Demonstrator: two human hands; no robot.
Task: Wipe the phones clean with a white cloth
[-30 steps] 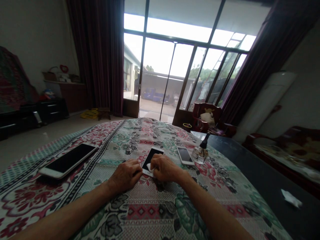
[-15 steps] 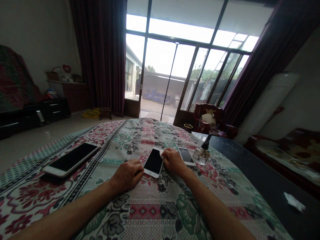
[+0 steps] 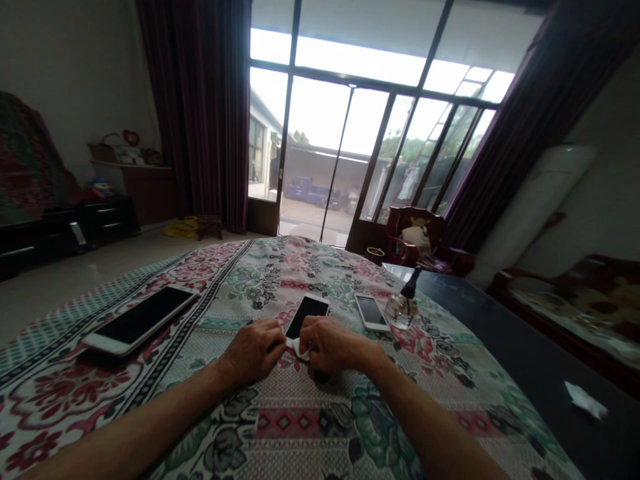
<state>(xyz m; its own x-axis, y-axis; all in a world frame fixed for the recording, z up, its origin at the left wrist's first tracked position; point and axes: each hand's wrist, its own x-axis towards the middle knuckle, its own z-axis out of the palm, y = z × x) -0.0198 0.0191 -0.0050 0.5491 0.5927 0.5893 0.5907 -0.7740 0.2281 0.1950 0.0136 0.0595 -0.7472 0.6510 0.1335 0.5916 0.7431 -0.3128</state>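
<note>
A white smartphone (image 3: pixel 311 308) with a dark screen lies face up on the patterned tablecloth, its lower part covered by my right hand. My left hand (image 3: pixel 256 348) rests on the cloth with curled fingers, the thumb side against the phone's lower left edge. Over the bottom end of the screen, my right hand (image 3: pixel 327 343) is closed on a white tissue (image 3: pixel 299 349); part of the tissue shows below the fingers. A second white phone (image 3: pixel 371 312) lies just to the right, beside a clear glass bottle (image 3: pixel 401 311) with a black top.
To the left lies a larger white phone (image 3: pixel 143 319) with a black screen. The floral tablecloth (image 3: pixel 280 427) covers the table. A dark tabletop (image 3: pixel 505 327) adjoins on the right, with a crumpled white paper (image 3: pixel 585 400) on it. Wooden chairs and glass doors stand beyond.
My right hand has moved down and left with the tissue, from the phone's upper right edge to its bottom end. The left hand stays at the phone's left edge.
</note>
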